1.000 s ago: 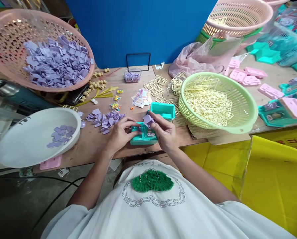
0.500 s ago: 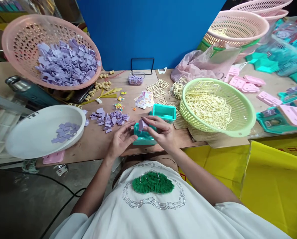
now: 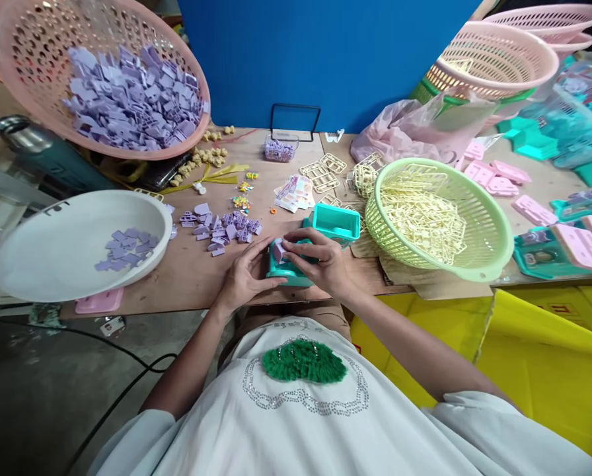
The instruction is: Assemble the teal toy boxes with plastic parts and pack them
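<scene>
A teal plastic box (image 3: pixel 290 272) sits at the table's front edge, between my two hands. My left hand (image 3: pixel 244 279) holds its left side, thumb along the front and fingers toward the back. My right hand (image 3: pixel 323 261) pinches a small purple plastic piece (image 3: pixel 278 251) against the top of the box at its left end; the fingers partly hide the contact. Just behind stands a second teal box (image 3: pixel 334 223), its hollow side up. Loose purple pieces (image 3: pixel 225 228) lie in a heap to the left of my left hand.
On the left are a tilted pink basket (image 3: pixel 33 86) of purple pieces, a white bowl (image 3: pixel 43 254) and a flask (image 3: pixel 48 155). A green basket (image 3: pixel 489 218) of cream frames stands right. Stickers (image 3: pixel 295 192) and a blue board (image 3: pixel 320 59) are behind; yellow cartons (image 3: pixel 548 357) sit lower right.
My right hand has lowered the purple piece onto the teal box. My left thumb has come forward along the box front. The whole view has shifted slightly.
</scene>
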Motion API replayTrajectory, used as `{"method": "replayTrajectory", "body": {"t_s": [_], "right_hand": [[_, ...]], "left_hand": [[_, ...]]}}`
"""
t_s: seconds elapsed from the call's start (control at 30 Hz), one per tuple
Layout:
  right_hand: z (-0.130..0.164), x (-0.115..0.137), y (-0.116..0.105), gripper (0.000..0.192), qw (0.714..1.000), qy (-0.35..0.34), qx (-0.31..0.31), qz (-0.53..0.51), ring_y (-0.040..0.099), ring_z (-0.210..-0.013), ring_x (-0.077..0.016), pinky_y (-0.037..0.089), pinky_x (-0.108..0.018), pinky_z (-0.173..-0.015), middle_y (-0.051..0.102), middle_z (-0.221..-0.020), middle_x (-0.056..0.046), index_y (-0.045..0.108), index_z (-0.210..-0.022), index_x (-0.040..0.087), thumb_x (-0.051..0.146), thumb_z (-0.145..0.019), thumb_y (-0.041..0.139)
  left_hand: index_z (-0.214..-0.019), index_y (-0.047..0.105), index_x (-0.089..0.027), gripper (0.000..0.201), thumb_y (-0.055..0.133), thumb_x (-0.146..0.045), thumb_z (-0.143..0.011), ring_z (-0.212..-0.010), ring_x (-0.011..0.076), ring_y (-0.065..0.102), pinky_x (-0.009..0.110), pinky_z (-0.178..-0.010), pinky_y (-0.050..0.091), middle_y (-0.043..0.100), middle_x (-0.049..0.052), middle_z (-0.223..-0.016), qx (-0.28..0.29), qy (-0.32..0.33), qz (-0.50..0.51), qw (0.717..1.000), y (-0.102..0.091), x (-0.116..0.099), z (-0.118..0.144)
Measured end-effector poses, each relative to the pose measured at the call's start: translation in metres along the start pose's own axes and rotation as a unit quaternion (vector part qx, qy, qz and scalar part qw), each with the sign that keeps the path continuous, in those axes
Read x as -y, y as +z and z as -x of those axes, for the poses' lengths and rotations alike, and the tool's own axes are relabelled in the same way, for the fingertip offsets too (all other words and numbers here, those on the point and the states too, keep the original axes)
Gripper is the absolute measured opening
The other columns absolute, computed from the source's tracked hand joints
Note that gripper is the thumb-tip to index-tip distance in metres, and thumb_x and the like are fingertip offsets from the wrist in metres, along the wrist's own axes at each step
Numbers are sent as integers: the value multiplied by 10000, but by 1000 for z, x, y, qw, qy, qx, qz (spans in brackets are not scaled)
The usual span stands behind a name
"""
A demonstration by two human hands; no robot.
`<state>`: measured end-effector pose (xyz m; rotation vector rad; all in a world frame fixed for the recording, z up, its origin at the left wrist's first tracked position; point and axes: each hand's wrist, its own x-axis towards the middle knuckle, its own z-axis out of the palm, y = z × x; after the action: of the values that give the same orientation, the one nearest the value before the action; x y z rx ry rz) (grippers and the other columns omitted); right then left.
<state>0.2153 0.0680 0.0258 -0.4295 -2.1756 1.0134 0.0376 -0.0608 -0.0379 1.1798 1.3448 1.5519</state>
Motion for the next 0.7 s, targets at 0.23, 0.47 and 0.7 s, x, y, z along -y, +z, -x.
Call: {"method": "replayTrajectory", "body": {"t_s": [0.23,0.47,0.7], "right_hand": [[-18,0,-28,392,973,-113,196,54,723,-1256,-289,553,-508,-1144,726,-1413,-150,734,-1417,264,377,-1046,679],[-55,-7,-38,337,919,-207,328,69,676,-1241,-243,602,-393,-1020,667,-1339,-184,730,-1378,185,293,-1116,549],[-78,-15,-32,334,884,-262,381,65,669,-1109,-249,577,-387,-960,742,-1223,-182,757,-1254,134,309,-1129,501]], "left_hand": [[-1477,674,-280,885,1008,-478,-682,-1489,366,582,501,-1277,481,627,137,-1568,47,-7,14,999,-14,-6,-7],[-1511,647,-275,935,1009,-498,-679,-1512,376,555,498,-1320,416,607,134,-1598,91,-15,-23,996,-30,-5,-13],[-1495,660,-294,922,1002,-531,-673,-1491,350,580,501,-1324,404,649,125,-1558,101,36,-39,994,-35,-1,-18]]}}
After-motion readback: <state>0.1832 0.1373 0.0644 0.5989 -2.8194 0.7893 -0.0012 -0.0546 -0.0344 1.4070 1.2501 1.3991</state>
